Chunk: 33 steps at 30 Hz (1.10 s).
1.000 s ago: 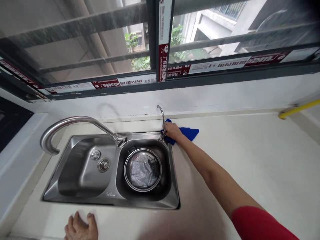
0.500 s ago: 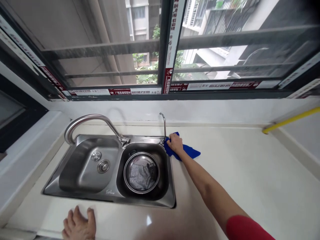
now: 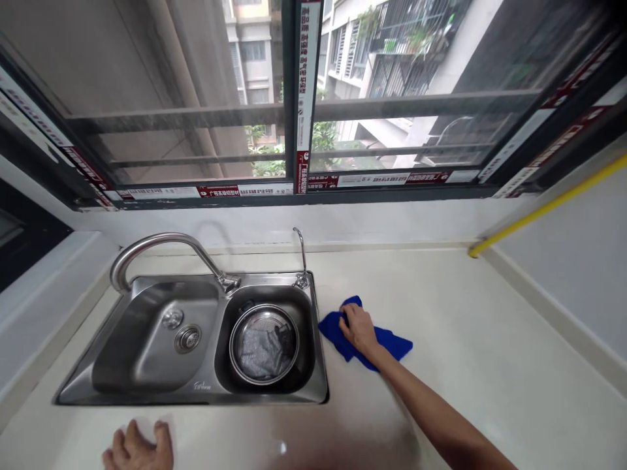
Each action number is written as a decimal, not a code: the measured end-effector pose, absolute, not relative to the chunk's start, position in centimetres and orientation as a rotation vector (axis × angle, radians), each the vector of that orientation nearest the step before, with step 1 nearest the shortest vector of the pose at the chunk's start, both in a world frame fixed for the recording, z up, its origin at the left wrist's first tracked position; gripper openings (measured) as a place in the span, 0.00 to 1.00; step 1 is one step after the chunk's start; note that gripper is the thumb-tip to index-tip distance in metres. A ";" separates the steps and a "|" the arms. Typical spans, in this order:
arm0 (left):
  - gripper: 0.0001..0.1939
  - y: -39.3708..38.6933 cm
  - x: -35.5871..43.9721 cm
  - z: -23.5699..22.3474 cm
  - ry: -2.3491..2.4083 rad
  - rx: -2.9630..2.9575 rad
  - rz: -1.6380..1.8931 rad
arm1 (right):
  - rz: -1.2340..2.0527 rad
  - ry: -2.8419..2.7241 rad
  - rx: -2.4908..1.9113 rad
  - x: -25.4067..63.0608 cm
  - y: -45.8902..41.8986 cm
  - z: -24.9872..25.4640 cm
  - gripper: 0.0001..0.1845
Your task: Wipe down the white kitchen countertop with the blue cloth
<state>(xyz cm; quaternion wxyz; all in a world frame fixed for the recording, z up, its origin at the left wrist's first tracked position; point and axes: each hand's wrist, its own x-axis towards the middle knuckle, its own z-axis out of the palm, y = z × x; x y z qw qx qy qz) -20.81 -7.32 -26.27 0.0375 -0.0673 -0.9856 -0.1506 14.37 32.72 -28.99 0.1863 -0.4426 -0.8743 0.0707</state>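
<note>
My right hand (image 3: 360,328) presses a blue cloth (image 3: 386,346) onto the pale countertop (image 3: 470,326), just right of the sink, with its fingers curled over the fabric. The cloth spreads out on both sides of the hand. On the counter's front part, below the left basin, my left hand (image 3: 140,447) rests with its fingers apart and nothing in it. Between and beyond the hands lies the steel double sink (image 3: 208,385). A round metal strainer (image 3: 235,356) with a crumpled grey item (image 3: 262,349) inside sits in the right basin.
A large curved faucet (image 3: 161,236) arches over the left basin. A thin, small tap (image 3: 302,251) rises at the sink's back right corner. Behind the counter runs a window (image 3: 196,196) with a dark frame. A yellow pipe (image 3: 539,219) slants along the right wall.
My right hand has drawn the blue cloth from the sink's back right corner toward me, onto the counter. My left hand stays on the counter. The view has shifted slightly right.
</note>
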 end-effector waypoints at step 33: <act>0.43 -6.9 -20.6 -26.0 -3.095 -0.154 -0.392 | -0.009 -3.007 -0.866 3.6 45.0 -28.7 0.34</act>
